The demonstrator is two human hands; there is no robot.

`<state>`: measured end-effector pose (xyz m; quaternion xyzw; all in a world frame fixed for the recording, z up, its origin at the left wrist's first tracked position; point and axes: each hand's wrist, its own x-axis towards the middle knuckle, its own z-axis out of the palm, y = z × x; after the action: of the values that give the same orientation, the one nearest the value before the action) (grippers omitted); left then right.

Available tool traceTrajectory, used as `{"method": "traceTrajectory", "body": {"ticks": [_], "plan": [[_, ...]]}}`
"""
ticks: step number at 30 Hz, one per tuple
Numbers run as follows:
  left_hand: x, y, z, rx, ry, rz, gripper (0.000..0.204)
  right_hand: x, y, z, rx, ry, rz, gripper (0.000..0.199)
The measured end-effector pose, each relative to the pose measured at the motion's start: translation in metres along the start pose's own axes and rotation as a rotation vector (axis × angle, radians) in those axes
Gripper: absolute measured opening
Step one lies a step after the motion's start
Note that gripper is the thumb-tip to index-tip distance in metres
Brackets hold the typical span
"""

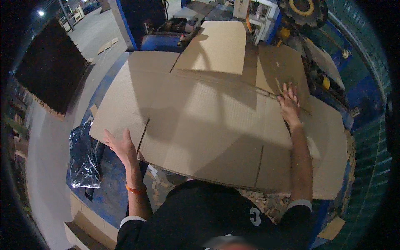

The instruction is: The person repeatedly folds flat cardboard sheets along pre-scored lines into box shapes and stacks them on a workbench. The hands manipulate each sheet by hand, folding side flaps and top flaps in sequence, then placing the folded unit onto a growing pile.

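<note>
A large brown corrugated cardboard blank [200, 129] with slots and crease lines lies in front of me. My left hand [122, 148] is at the near edge of its left panel, beside a slot, thumb and fingers spread apart. Whether its fingertips press on the board is hard to tell. My right hand [291, 109] lies with fingers stretched out on a flap [277, 68] at the far right. Between the hands, on the far side, another flap [216, 48] is tilted up. Neither hand grips anything.
Under the cardboard is a blue worktable [112, 183], with a crumpled clear-and-black plastic bag [84, 156] on its left. Machinery with a dark wheel [301, 11] stands beyond. A tall dark stack [52, 68] rests on the left floor; cardboard scraps [254, 199] lie below me.
</note>
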<state>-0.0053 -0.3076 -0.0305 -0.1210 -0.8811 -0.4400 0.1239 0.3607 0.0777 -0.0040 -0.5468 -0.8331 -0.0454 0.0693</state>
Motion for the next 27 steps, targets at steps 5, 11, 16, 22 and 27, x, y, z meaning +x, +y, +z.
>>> {"method": "traceTrajectory", "body": {"ticks": [5,11,16,22,27], "plan": [[0.008,0.004,-0.004,-0.152,0.041,0.04,0.076,-0.021,-0.007,-0.027,0.019,-0.049,0.017,0.061],[0.03,0.014,-0.002,-1.289,-0.02,-0.323,0.06,-0.195,0.074,-0.081,0.173,-0.017,0.104,0.057],[0.044,0.021,0.009,-1.07,0.0,-0.425,0.062,-0.315,0.141,-0.052,-0.775,-0.093,0.894,0.041],[0.054,0.017,0.01,-0.846,0.08,-0.229,0.069,-0.324,0.21,0.01,-0.52,0.112,0.732,0.041],[0.059,0.018,-0.003,-1.147,0.05,-0.365,0.07,-0.313,0.248,0.011,0.042,0.493,0.892,0.042]]}}
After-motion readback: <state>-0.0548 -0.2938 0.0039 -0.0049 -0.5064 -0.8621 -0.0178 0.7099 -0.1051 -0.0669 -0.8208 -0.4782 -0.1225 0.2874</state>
